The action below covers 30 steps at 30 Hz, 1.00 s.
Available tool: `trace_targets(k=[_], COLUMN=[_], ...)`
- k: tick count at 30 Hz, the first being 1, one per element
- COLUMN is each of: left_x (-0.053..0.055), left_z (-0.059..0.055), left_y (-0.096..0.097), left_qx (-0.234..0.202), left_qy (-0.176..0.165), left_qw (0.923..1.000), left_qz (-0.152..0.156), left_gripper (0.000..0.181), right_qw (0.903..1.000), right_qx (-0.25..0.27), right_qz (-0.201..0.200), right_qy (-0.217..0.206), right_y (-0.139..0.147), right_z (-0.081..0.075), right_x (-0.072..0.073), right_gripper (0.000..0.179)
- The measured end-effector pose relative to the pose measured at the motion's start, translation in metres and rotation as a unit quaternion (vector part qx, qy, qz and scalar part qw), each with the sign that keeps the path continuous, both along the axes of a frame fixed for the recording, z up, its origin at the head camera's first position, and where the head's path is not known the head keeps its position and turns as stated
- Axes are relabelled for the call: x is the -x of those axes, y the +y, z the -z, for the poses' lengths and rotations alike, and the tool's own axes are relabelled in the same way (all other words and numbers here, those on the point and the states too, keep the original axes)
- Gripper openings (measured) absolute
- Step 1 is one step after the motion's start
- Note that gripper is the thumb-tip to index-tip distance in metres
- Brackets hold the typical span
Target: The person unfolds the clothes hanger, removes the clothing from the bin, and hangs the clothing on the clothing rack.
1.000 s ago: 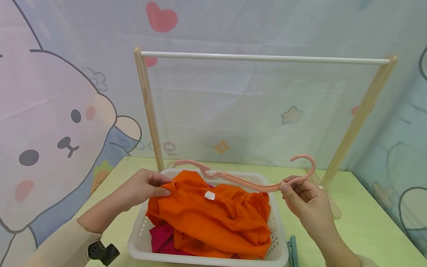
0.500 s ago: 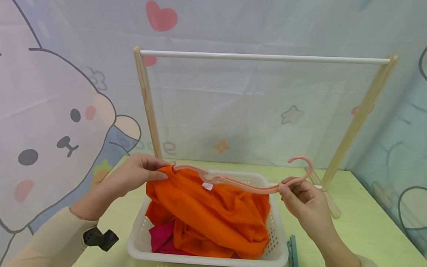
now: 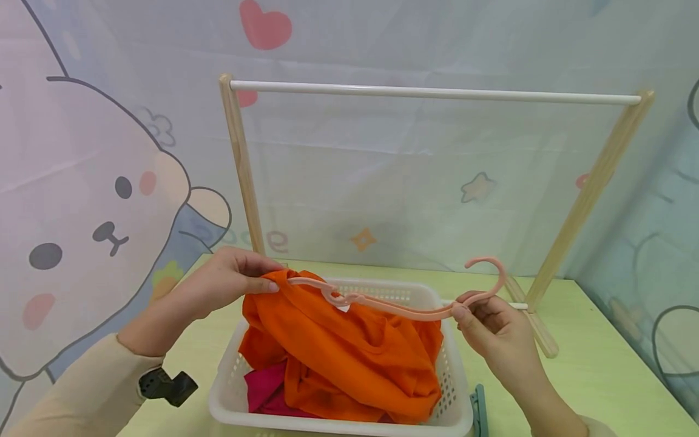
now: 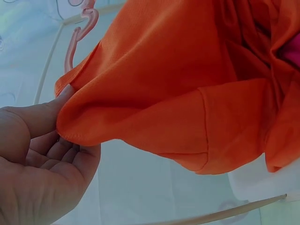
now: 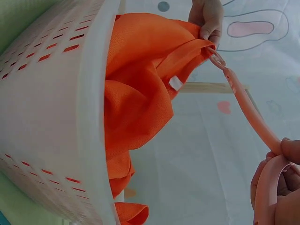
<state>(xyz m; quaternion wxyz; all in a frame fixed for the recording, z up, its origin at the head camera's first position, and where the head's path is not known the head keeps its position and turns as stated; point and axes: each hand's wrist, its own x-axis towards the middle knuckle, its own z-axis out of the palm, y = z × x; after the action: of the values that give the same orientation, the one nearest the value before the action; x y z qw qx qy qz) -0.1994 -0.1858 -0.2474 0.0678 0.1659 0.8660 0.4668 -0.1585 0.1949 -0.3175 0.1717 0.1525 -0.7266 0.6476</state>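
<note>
Creased cartoon-print backdrop, pale green tabletop

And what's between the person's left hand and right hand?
In the head view, the pink hanger and part of the orange garment lie between the left hand and right hand.

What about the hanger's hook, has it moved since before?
Yes, the hook moved left in the head view, away from the rack's right post.

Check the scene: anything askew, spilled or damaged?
Nothing stands out: no spill or damage visible. The pink hanger is turned sideways, but it's hand-held, and the orange garment is crumpled in the white basket, which looks ordinary for loose clothes.
</note>
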Motion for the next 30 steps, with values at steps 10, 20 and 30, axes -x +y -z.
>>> trace_targets(k=[10,20,30], left_x=[-0.004,-0.006,-0.006], left_z=[0.004,0.006,0.010], left_y=[0.011,0.029,0.044], left_qx=[0.010,0.039,0.072], left_qy=[0.009,0.040,0.065], left_qw=[0.9998,0.9975,0.9941], left_qz=[0.015,0.044,0.048], left_gripper=[0.029,0.023,0.021], right_qw=[0.9994,0.9978,0.9963], right_qx=[-0.031,-0.065,-0.083], right_qz=[-0.011,0.000,0.014], right_qy=[0.005,-0.009,-0.016], right_y=[-0.004,-0.012,-0.017], right_z=[0.001,-0.001,-0.002], right_x=[0.000,0.000,0.000], right_gripper=[0.006,0.009,0.012])
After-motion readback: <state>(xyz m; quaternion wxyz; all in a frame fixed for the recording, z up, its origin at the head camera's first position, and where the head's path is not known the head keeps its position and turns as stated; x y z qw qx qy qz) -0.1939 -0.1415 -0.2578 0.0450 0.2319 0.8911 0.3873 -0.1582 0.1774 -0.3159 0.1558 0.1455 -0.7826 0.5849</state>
